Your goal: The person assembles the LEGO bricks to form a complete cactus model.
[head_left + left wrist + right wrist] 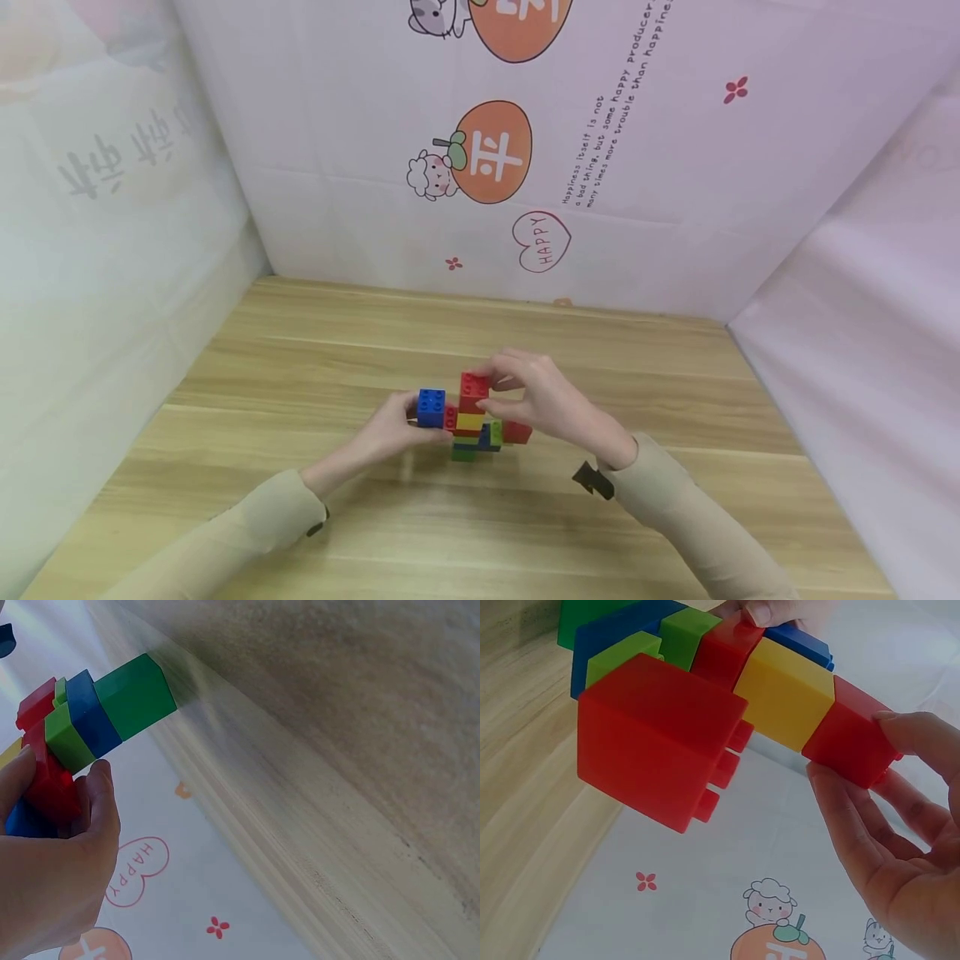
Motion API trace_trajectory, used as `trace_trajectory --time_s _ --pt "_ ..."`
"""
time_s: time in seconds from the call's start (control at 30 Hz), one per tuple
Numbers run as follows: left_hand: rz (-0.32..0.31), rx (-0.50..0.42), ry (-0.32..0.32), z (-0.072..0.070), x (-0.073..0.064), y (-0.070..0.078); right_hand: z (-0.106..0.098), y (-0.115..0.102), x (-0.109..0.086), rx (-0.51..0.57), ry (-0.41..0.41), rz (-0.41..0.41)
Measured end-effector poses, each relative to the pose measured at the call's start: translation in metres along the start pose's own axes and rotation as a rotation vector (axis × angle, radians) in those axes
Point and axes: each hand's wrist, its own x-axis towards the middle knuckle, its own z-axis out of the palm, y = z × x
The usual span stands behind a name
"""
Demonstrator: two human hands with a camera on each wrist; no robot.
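A structure of stacked toy building bricks stands between the two hands. From its green brick (139, 697) at the bottom it rises through a blue brick (92, 716), a lime brick (69, 740) and a longer red brick (52, 776) to a yellow brick (786, 694). My left hand (386, 433) grips the structure's left side, around a studded blue brick (431, 408) and the longer red one. With thumb and fingers, my right hand (551, 404) pinches the red brick (851, 735) on top of the yellow one. Another red brick (652, 742) sits out on the right side.
The wooden tabletop (360, 533) lies beneath the hands. A printed white cloth (637, 258) hangs behind it, with more white cloth (127, 250) on the left and right sides. Dark straps (594, 481) show at the sleeve cuffs.
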Motion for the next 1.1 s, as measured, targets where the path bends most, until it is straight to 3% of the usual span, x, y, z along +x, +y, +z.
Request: trace_trajectory --time_s 0.63,0.9,1.1 --pt "-0.010 0.013 0.011 0.001 0.000 0.001 0.009 0.002 -0.006 0.013 0.084 0.001" --pt "-0.022 0.017 0.022 0.001 0.000 0.000 0.014 0.005 -0.009 -0.003 0.129 -0.068" --pt "-0.015 0.023 0.019 0.001 0.000 0.000 0.012 0.003 -0.015 -0.042 0.119 -0.024"
